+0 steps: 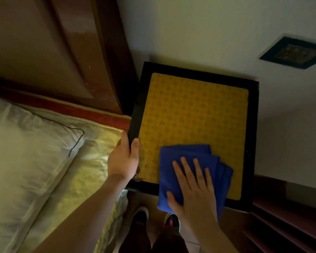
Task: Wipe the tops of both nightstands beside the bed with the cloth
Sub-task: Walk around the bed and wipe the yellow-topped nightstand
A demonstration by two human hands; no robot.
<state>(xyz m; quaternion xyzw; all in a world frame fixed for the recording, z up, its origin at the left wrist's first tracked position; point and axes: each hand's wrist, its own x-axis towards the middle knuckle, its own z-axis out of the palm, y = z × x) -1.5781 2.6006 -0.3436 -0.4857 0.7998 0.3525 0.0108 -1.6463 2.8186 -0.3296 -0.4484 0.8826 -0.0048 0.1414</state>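
A black-framed nightstand with a yellow patterned top stands right of the bed, against the wall. A folded blue cloth lies on the near part of that top and hangs a little over the front edge. My right hand lies flat on the cloth, fingers spread. My left hand grips the nightstand's left rim, thumb on top and fingers around the edge. No second nightstand is in view.
The bed with a white pillow and yellowish sheet fills the left. A brown wooden headboard rises behind it. A wall socket sits at upper right. Dark reddish wooden furniture adjoins the nightstand's right. My shoes are below.
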